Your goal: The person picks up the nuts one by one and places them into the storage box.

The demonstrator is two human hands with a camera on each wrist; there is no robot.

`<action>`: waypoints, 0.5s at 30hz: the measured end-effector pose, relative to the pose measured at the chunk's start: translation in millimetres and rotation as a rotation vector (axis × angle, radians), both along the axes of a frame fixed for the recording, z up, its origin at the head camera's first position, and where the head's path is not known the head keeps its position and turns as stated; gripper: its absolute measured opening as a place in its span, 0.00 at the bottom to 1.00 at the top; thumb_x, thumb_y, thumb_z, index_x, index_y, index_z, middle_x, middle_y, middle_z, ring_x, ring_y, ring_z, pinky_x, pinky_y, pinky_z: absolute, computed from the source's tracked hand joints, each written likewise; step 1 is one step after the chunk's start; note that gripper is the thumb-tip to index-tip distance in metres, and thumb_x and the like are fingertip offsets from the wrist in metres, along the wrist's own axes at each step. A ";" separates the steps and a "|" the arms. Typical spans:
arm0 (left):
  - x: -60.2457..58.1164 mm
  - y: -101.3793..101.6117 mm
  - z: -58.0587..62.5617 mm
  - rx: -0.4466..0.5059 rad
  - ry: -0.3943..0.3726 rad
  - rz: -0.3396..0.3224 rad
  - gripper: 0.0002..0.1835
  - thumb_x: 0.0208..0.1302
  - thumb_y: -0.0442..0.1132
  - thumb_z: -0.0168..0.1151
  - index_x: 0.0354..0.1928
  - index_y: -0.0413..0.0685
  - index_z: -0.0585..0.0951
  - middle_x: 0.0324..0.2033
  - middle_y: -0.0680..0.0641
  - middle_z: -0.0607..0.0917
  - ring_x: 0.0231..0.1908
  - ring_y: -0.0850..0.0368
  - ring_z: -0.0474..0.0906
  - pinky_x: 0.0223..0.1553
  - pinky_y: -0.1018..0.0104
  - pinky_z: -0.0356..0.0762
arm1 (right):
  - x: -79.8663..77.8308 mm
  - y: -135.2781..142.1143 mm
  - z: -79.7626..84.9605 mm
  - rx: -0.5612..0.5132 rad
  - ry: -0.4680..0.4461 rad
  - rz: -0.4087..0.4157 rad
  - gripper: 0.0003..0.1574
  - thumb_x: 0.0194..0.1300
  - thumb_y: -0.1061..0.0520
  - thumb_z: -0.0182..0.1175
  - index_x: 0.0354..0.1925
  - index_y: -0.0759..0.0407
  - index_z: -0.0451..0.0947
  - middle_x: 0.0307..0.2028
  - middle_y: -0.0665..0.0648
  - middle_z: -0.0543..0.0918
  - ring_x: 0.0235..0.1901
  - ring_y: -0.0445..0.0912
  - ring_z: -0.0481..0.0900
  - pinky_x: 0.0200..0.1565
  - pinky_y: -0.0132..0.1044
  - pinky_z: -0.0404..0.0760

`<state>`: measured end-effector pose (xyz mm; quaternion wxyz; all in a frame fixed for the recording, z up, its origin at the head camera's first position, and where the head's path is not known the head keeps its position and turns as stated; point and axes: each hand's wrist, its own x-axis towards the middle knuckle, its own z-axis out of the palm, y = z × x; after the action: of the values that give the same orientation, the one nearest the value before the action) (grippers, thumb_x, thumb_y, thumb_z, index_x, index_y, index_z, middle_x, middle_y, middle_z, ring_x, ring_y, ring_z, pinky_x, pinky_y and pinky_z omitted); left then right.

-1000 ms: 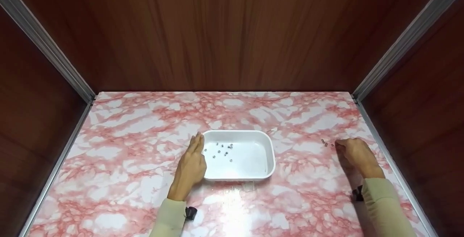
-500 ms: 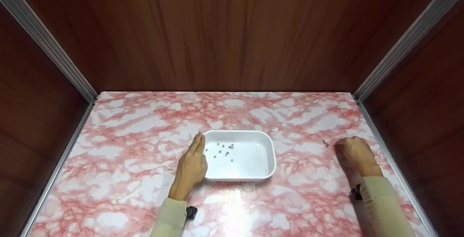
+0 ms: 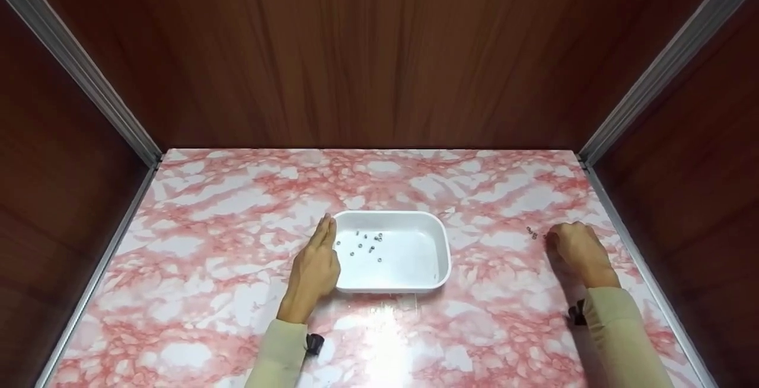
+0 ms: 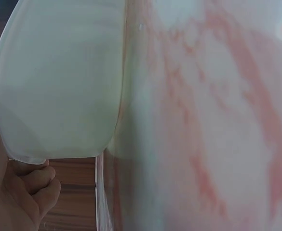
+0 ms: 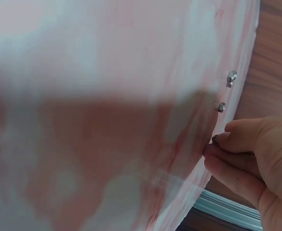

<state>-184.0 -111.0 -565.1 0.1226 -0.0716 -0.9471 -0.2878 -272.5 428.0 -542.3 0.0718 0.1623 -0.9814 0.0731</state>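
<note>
A white rectangular tray (image 3: 415,263) stands mid-table with several small metal nuts (image 3: 360,245) scattered over its left half. My left hand (image 3: 314,269) lies along the tray's left side, its fingers straight and touching the rim. From the left wrist, fingertips (image 4: 47,185) show just past the tray's corner. At the right of the table, my right hand (image 3: 581,248) is low over the surface. Its thumb and fingers pinch a small dark nut (image 5: 214,138), mostly covered by the fingertips. Other loose nuts (image 5: 221,107) lie close by on the table.
The tabletop (image 3: 237,317) has a red-and-white marbled surface. Brown wood-grain panels (image 3: 379,56) enclose the back and both sides, with grey metal strips (image 3: 646,61) at the corners. A bright reflection sits in front of the tray.
The right hand has shifted only slightly, its fingers drawn in a little at the nuts. The left hand stays against the tray, and the nuts in it look unchanged.
</note>
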 end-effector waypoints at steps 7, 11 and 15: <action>0.3 -1.1 -0.8 -0.016 0.002 0.004 0.30 0.76 0.32 0.49 0.79 0.35 0.64 0.81 0.38 0.63 0.74 0.40 0.71 0.37 0.60 0.81 | 8.1 -6.9 1.2 -0.081 0.087 0.040 0.15 0.70 0.72 0.57 0.28 0.61 0.82 0.23 0.65 0.86 0.22 0.57 0.85 0.23 0.51 0.81; -0.2 -1.6 -0.8 -0.014 0.014 0.000 0.31 0.76 0.32 0.50 0.78 0.35 0.64 0.80 0.37 0.64 0.72 0.39 0.74 0.34 0.62 0.79 | 12.4 -19.4 2.7 -0.163 0.152 0.055 0.14 0.69 0.68 0.63 0.25 0.59 0.79 0.17 0.57 0.79 0.19 0.46 0.75 0.24 0.44 0.76; 0.4 -0.9 0.1 0.007 -0.007 -0.015 0.31 0.77 0.31 0.48 0.79 0.34 0.63 0.81 0.37 0.62 0.67 0.38 0.79 0.32 0.64 0.79 | 15.6 -33.9 8.1 -0.207 0.182 0.045 0.21 0.65 0.69 0.65 0.20 0.55 0.71 0.15 0.47 0.63 0.20 0.43 0.63 0.26 0.38 0.65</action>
<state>-183.6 -111.9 -565.0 0.1174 -0.0772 -0.9459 -0.2923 -256.9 394.1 -534.2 0.1752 0.1821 -0.9542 0.1603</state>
